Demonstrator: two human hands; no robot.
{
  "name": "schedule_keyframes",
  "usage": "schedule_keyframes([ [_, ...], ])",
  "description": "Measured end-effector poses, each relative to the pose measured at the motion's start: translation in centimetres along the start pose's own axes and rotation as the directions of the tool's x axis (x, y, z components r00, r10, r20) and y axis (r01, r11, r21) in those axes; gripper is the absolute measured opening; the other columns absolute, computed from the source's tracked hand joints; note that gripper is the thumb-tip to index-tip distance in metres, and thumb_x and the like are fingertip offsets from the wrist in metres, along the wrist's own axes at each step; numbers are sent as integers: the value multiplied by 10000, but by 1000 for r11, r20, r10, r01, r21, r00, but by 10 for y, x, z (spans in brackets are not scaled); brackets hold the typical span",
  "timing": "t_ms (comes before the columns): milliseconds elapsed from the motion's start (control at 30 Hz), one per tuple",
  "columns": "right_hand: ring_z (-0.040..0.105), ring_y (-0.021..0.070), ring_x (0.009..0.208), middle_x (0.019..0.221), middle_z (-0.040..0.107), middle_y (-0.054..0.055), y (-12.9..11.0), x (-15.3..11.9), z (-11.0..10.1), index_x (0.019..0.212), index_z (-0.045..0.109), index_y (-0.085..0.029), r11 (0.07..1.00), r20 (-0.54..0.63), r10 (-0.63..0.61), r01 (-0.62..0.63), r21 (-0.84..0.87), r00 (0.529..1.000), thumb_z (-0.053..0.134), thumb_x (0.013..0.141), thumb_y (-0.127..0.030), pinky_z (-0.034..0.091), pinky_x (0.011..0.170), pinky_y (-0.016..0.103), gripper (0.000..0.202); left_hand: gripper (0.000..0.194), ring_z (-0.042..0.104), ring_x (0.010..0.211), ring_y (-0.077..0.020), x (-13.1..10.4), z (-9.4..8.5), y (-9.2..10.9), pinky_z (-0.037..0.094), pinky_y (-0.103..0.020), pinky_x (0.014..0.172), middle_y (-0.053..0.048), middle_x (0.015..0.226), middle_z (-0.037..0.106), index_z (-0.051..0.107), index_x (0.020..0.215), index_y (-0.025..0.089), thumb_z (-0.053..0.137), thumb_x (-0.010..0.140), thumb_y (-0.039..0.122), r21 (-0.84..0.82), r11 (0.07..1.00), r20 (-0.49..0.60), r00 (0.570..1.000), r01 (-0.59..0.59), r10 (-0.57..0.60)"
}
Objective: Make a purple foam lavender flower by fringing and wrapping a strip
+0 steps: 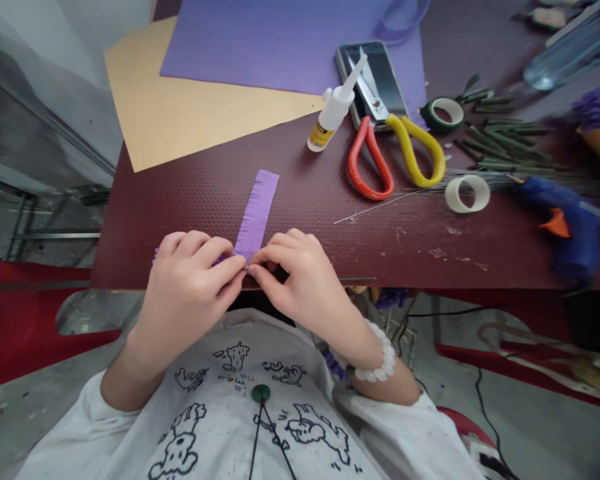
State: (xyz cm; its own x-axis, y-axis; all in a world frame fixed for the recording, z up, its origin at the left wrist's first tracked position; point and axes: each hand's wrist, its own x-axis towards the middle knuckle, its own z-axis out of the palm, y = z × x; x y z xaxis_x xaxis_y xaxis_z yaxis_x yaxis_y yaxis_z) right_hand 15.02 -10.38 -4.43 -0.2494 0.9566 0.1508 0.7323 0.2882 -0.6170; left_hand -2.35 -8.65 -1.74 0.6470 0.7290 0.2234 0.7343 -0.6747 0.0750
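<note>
A purple paper strip [258, 212], its left edge cut into a fringe, lies on the dark red table and runs down to my fingertips. My left hand [193, 287] pinches the strip's near end, with a bit of purple fringe showing beside its fingers. Close against it, my right hand [307, 283] is closed on the same end, thumb and index finger together. The fingertips almost touch at the table's front edge. What lies under the left palm is hidden.
Beyond the hands are a glue bottle [331, 117], scissors [375, 107] on a phone [390, 77], purple sheets [280, 43] and a tan sheet [180, 100]. To the right lie green tape [445, 115], white tape [467, 194], green stems [510, 143], wires and a blue glue gun [565, 220].
</note>
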Motion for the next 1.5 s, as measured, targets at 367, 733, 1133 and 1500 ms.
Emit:
schedule_keyframes([
  [367,541,177,856,890,696,42,10,-24,23,973,672,-177,933,-321,-320,239,-268,891,605,858,-178,430,790,331,133,192,568,800,-206,11,-2,-1,403,-387,718,-25,861,693,698,858,206,512,889,244,-121,985,118,987,126,-112],
  [733,480,203,837,818,613,53,5,3,6,799,644,-177,978,-79,-156,142,-154,985,504,883,-160,376,740,353,164,165,586,939,-250,-1,3,7,406,-426,835,-54,1042,680,642,975,175,521,879,235,19,997,4,998,69,-69],
  [1133,548,177,864,854,673,70,16,-14,15,947,654,-137,914,-261,-381,318,-254,887,556,887,-168,450,798,321,119,183,572,824,-227,9,8,9,394,-403,747,-24,859,697,671,830,184,499,885,210,41,996,-28,997,75,-74],
  [1500,475,205,829,817,629,68,7,8,0,818,660,-150,962,-35,-206,196,-188,978,465,904,-177,402,741,362,215,196,587,872,-245,11,5,2,387,-441,817,-36,949,725,687,909,186,505,892,256,8,997,-33,997,72,-71],
])
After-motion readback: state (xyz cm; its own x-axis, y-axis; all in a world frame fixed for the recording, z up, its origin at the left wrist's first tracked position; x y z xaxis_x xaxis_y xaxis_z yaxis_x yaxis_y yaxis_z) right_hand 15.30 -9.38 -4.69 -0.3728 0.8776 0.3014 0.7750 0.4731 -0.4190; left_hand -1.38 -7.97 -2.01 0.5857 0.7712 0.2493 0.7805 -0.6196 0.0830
